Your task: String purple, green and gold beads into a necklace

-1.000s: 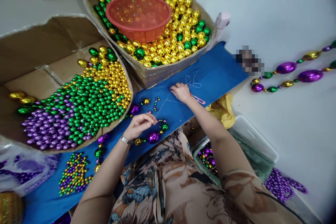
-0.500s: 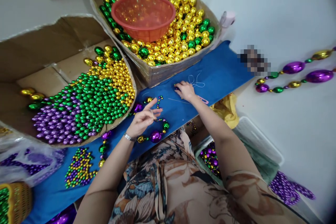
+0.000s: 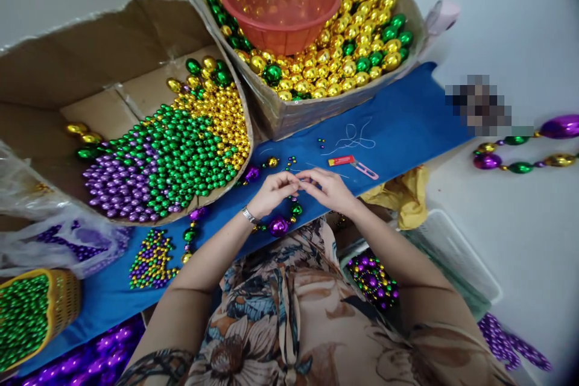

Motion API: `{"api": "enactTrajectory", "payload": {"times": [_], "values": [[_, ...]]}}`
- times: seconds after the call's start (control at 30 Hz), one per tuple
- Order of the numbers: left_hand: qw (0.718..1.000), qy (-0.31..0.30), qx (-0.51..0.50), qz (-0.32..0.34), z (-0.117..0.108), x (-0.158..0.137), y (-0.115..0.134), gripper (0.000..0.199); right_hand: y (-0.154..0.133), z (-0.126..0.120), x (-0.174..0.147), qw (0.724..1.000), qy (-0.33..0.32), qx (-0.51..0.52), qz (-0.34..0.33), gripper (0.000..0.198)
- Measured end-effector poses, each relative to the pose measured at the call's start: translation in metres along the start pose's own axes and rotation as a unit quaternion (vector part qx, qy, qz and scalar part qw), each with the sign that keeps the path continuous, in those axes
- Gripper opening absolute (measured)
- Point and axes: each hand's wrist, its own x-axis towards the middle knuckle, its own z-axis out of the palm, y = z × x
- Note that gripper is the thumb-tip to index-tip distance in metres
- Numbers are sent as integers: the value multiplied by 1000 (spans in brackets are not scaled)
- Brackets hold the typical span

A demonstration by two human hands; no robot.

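Note:
My left hand and my right hand meet fingertip to fingertip over the blue cloth, pinching a thin white thread between them. Just below the hands lies a partly strung bead strand with a large purple bead and green and gold ones. A red thread snipper rests on the cloth beyond my right hand, next to a loose loop of white thread.
A cardboard box of small green, gold and purple beads sits at left; another box of large gold and green beads holds an orange basket. A small bead pile and finished strands lie nearby.
My right hand came back from the far thread toward me and met my left hand, which shut its spread fingers on the thread. The view shifted down and right.

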Motion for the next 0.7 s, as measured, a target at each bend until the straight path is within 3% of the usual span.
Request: {"api": "enactTrajectory", "payload": {"times": [0.17,0.37,0.57,0.7], "values": [[999,-2,39,-19,2,-5,-3,36,11,14,-7,994,16,-109,10,31],[994,-3,105,-16,0,-5,-7,35,8,25,-16,988,52,-137,44,31],[991,-13,130,7,1,-3,-12,26,12,34,-21,995,55,-40,79,28],[994,16,109,-15,2,-1,-18,27,25,22,-25,995,41,-4,88,28]]}}
